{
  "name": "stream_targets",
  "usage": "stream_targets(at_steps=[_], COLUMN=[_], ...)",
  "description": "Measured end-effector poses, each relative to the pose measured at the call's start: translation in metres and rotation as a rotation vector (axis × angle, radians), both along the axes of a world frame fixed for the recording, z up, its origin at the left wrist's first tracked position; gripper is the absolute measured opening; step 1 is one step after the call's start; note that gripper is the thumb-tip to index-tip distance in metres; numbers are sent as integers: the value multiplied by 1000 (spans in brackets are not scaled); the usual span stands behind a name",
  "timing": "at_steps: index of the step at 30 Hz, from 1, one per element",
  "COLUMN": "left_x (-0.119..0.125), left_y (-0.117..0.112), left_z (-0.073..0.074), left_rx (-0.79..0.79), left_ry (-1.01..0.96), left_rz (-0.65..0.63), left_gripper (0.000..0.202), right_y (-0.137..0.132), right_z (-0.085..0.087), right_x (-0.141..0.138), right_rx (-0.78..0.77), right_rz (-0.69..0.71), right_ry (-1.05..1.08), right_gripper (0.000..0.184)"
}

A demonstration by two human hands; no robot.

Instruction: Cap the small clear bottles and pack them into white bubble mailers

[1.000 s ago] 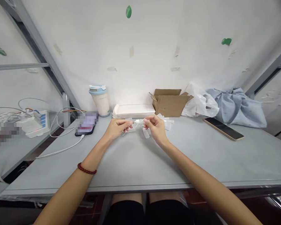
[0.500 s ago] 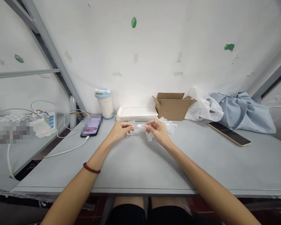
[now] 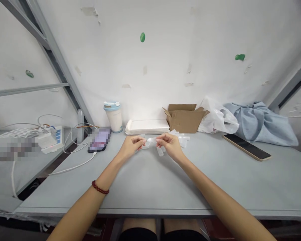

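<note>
My left hand [image 3: 132, 146] and my right hand [image 3: 170, 144] face each other above the middle of the table. Between their fingertips is a small clear plastic tube [image 3: 152, 140] with a whitish part. Each hand is closed in a pinch, the right on the tube's right end, the left at its left end. Fingers partly cover the tube, so its exact kind is unclear. Several similar clear plastic pieces [image 3: 183, 139] lie on the table behind and beside my right hand. More clear plastic lies by my left fingertips.
Behind the hands stand a stack of white trays or envelopes [image 3: 147, 126], an open cardboard box [image 3: 184, 120] and a lidded cup [image 3: 114, 118]. A charging phone [image 3: 99, 140] is left. Rightward are a white plastic bag [image 3: 218, 117], blue cloth [image 3: 262, 124] and another phone [image 3: 247, 147].
The view has tilted up slightly, so everything sits lower in the picture. Both hands keep their pinch on the tube, with only slight finger movement.
</note>
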State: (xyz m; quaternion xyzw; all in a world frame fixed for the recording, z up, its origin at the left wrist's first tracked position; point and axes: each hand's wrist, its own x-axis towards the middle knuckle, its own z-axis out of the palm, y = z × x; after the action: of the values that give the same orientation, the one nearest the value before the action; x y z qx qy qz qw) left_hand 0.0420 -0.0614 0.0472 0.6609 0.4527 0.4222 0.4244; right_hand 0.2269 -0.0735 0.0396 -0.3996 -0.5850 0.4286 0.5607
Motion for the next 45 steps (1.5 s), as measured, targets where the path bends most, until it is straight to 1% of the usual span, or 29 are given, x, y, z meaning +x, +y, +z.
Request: stream_targets(at_steps=[3,7,12,15,16,19,20,23,27,33,36,38,40,41,42,44,45], left_x=[0,0,1,-1,-2,-6,-7,-8,-6,-2,-4,-11,-22,-29,-36,-48,-52], left_y=[-3,-5,-4,-1,0,2,3,2,1,0,0,1,2,3,5,9,12], left_z=[1,0,-2,-1,0,4,5,6,4,-1,3,9,18,23,26,28,26], left_rx=[19,-13,-3,-37,-52,-73,-67,-28,24,6,-27,-21,35,66,93,78,44], left_ry=[17,9,-8,-18,-18,0,11,56,72,65,32,1,-42,-101,-188,-286,-307], left_rz=[-13,-34,-21,-30,-43,-53,-44,-23,-12,-44,-45,-38,0,44,119,242,297], left_gripper=[26,25,25,22,23,38,39,29,28,27,27,26,24,23,23,24,26], right_y=[0,1,2,4,5,7,7,7,5,4,5,4,2,1,-1,-3,-4], right_z=[0,0,0,0,-1,-2,-2,-3,-4,-10,-13,-13,-13,-12,-12,-11,-11], right_x=[1,2,3,2,1,1,0,0,0,1,0,-3,-5,-6,-7,-7,-7], right_rx=[-30,-51,-36,-20,-15,-7,-7,-8,-3,-14,-17,13,83,128,173,233,242], right_rz=[12,38,55,49,45,28,24,14,15,27,41,33,-22,-70,-123,-204,-229], right_ry=[26,40,69,93,98,105,105,88,54,27,-3,-70,-218,-325,-451,-736,-883], right_gripper=[16,13,12,11,10,9,9,8,7,8,10,10,7,5,3,9,12])
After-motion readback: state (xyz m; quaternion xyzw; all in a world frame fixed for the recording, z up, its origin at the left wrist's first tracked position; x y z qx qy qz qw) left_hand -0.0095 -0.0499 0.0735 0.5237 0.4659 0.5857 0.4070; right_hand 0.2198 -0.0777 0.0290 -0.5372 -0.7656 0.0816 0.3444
